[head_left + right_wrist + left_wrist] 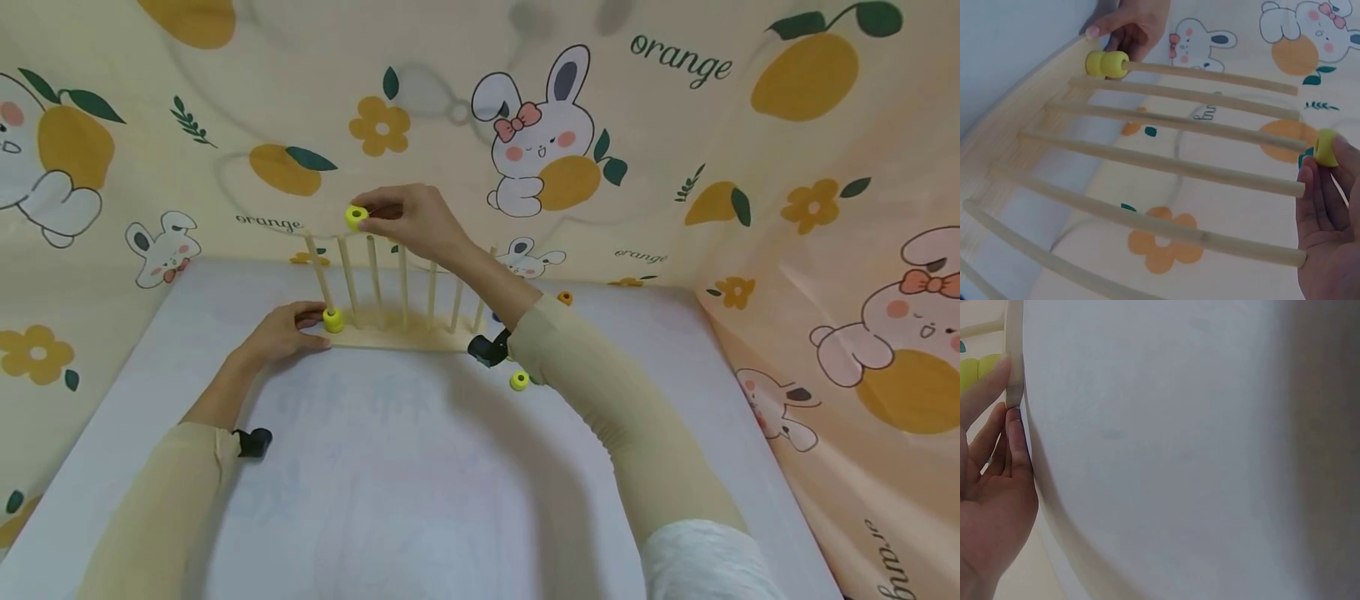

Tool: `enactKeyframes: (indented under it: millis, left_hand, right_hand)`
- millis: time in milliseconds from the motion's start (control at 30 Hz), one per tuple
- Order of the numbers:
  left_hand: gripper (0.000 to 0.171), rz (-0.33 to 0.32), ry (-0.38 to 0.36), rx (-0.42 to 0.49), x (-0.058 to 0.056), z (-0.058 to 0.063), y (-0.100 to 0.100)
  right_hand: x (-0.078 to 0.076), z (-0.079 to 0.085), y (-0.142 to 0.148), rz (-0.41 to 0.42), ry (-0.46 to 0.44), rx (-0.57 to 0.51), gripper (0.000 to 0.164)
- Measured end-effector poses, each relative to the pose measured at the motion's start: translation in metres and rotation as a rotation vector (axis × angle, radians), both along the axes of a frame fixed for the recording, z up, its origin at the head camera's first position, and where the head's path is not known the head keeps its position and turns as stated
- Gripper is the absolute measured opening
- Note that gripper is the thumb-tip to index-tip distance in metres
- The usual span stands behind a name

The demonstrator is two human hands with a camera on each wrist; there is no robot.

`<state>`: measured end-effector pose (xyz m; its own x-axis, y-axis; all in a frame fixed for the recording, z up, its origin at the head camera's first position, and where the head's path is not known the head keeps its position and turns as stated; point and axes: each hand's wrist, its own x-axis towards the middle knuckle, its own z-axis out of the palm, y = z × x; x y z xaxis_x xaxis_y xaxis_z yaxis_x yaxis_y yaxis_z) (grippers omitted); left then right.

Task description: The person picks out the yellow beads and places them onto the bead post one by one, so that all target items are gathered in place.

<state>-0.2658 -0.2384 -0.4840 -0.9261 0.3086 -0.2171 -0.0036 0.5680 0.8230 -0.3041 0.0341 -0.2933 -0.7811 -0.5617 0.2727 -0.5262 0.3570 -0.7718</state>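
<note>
Head view: with my right hand [420, 218] I pinch one yellow bead [356, 223] between thumb and fingers, up by the tops of the rods [377, 281] toward the board's left end. The bead sits at my fingertips, on the left side of the hand. My left hand [281, 335] grips the left end of the wooden board [397, 340] on the bench [375, 467], just beside the threaded beads [333, 320] low on the leftmost rod. I count seven rods, some partly behind my right arm. Loose on the bench to the right lie a yellow piece [519, 381] and an orange piece [565, 297]; other pieces are mostly hidden by my arm, so I cannot count them. Printed cloth [427, 33] hangs behind.

Left wrist view: close up, my left hand has its digits at the board's end, with two rounded yellow shapes near them. My right hand is out of frame here.

Right wrist view: what looks like one lump from above is plainly two yellow beads, stacked on the end rod against the board. The bead I hold is near the rod tips; whether it touches one, I cannot tell.
</note>
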Motion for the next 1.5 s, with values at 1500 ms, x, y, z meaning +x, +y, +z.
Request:
enactKeyframes:
  millis: [1500]
  left_hand:
    - [0.080, -0.020, 0.003, -0.017, -0.003, -0.002, -0.002]
  right_hand:
    - [-0.006, 0.000, -0.058, 0.085, -0.038, 0.235, 0.035]
